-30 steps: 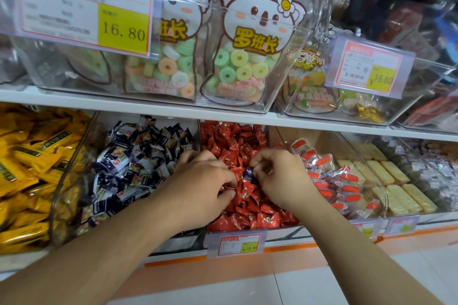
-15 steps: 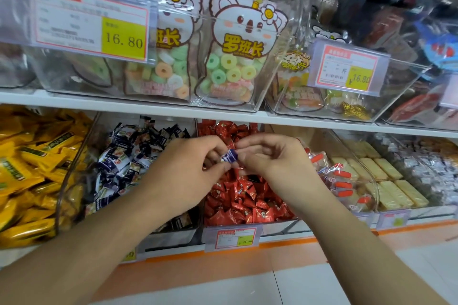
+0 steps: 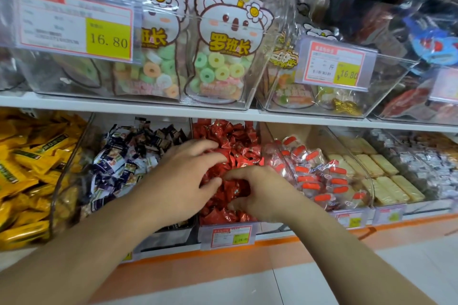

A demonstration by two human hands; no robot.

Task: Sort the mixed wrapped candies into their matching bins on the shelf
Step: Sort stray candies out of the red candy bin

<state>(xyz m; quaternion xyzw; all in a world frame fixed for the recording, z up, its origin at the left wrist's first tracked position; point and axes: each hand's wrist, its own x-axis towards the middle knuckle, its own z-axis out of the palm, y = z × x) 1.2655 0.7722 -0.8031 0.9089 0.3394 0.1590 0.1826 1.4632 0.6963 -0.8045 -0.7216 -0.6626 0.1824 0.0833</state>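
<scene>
On the lower shelf, a clear bin holds a heap of red wrapped candies (image 3: 230,141). Left of it is a bin of dark blue and white wrapped candies (image 3: 124,158). My left hand (image 3: 178,181) lies palm down across the left side of the red heap, fingers spread and fairly straight. My right hand (image 3: 262,193) is in the front of the same bin. Its fingers and thumb curl round some red candies. No small blue candy shows in either hand.
Yellow packs (image 3: 29,163) fill the far left bin. Right of the red bin are clear candies with red labels (image 3: 312,171), cream bars (image 3: 386,181) and silver wrapped sweets (image 3: 433,163). The upper shelf holds bins of bagged ring candies (image 3: 223,57). A price tag (image 3: 231,235) hangs below the red bin.
Half a second ago both hands pinched a small blue wrapped candy above the red bin. Both hands have since dropped back into the red heap and that candy is out of sight.
</scene>
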